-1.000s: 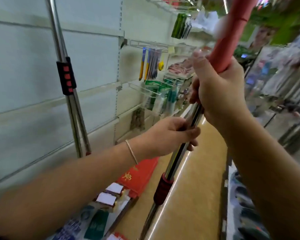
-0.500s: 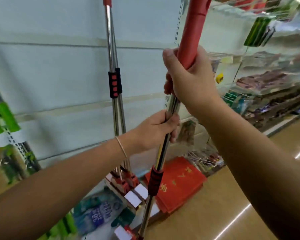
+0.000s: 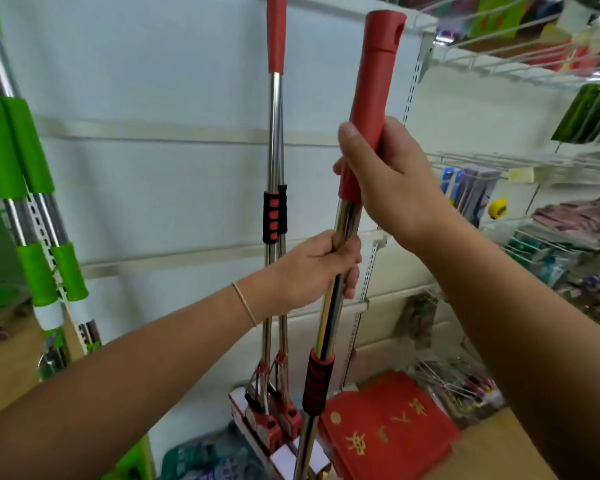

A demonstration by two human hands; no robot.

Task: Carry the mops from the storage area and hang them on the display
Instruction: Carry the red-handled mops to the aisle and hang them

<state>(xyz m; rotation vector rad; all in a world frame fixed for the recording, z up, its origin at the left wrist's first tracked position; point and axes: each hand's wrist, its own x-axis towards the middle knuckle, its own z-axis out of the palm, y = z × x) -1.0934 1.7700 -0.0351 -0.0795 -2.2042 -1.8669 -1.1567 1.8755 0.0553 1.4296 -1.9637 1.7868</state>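
— How are we holding the mop?
— Upright before the white display wall: right hand is gripping its red handle, left hand is gripping the shiny steel pole.

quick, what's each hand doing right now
Left hand: gripping the steel shaft of the red-handled mop.
Right hand: gripping the same mop's red handle.

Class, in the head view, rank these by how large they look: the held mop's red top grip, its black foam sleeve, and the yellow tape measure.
1. red top grip
2. black foam sleeve
3. yellow tape measure, farther away, so true size unsure
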